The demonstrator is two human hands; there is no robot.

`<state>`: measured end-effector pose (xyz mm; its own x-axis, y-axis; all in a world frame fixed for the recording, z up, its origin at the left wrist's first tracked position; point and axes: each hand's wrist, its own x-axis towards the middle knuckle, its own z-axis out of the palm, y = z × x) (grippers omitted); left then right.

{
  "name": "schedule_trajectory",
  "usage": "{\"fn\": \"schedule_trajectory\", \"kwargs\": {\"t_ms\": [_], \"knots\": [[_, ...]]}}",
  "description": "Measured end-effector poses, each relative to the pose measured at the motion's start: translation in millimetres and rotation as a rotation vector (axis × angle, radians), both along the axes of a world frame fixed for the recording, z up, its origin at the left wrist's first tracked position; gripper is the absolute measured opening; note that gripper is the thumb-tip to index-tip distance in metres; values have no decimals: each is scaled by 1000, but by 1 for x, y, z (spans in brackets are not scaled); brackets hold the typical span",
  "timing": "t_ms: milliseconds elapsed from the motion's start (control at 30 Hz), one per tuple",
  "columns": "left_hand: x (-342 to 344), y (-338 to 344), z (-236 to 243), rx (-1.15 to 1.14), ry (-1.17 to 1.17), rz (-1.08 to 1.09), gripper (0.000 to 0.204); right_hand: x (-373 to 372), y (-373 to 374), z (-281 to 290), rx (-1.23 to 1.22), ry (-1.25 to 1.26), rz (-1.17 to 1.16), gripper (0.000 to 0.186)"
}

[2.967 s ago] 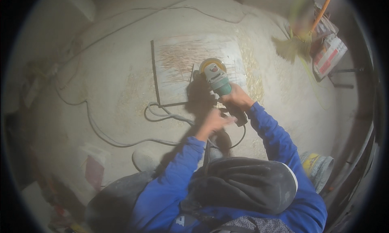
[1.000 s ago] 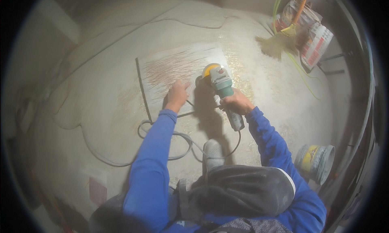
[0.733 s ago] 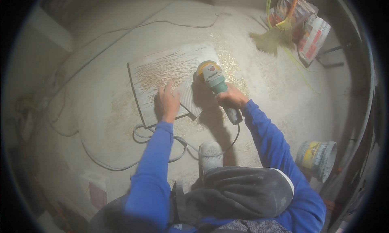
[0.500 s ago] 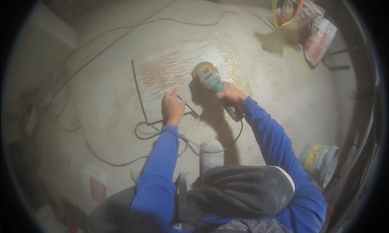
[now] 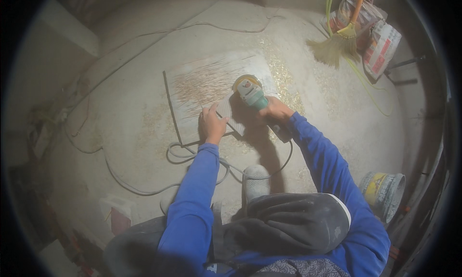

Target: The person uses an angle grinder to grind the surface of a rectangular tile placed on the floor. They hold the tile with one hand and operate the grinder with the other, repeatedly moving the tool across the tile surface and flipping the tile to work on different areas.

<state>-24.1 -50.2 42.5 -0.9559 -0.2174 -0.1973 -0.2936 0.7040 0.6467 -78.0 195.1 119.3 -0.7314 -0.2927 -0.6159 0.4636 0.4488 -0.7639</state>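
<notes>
My right hand (image 5: 277,111) is wrapped around the body of a green and grey angle grinder (image 5: 252,93). Its round yellowish disc guard (image 5: 247,80) is over the right part of a light, square tile (image 5: 197,70), whose top carries many brownish scratch-like streaks. A smaller pale tile piece (image 5: 226,108) lies at the tile's near side, beside the grinder head. My left hand (image 5: 213,124) grips this piece by its dark edge, fingers and thumb on either side. The grinder's shadow covers part of the piece, and the contact at the disc is hidden.
A grey power cord (image 5: 139,192) loops across the dusty floor near my shoe (image 5: 256,180). A straw broom (image 5: 337,46) and bags (image 5: 381,48) stand at the far right. At the near right, a yellow-banded bucket (image 5: 382,193) lies tipped. Pale chips (image 5: 284,84) are scattered beside the tile.
The whole view has shifted slightly, with the tile appearing a little farther right. Dust haze looks thinner around the broom. Both hands keep their holds.
</notes>
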Motion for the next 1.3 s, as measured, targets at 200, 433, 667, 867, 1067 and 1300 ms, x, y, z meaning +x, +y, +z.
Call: {"fn": "schedule_trajectory", "kwargs": {"t_ms": [200, 433, 667, 867, 1067, 1300], "knots": [[-1, -1, -9, 4, 27, -9, 70, 1, 0, 0, 47, -20, 4, 51], [-1, 0, -12, 36, 43, 12, 71, 7, 2, -1, 31, -49, -29, 46], [-1, 0, -13, 54, 50, 25, 71, 8, 2, 1, 29, -81, -44, 39], [-1, 0, -17, 59, 63, 23, 70, 13, 3, 0, 25, -163, -80, 35], [0, -9, -16, 86, 80, -40, 67, 23, -5, 15, -66, -175, -132, 32], [-2, -9, -10, 100, 64, -31, 63, 19, -18, 23, -99, -199, -87, 30]]}}
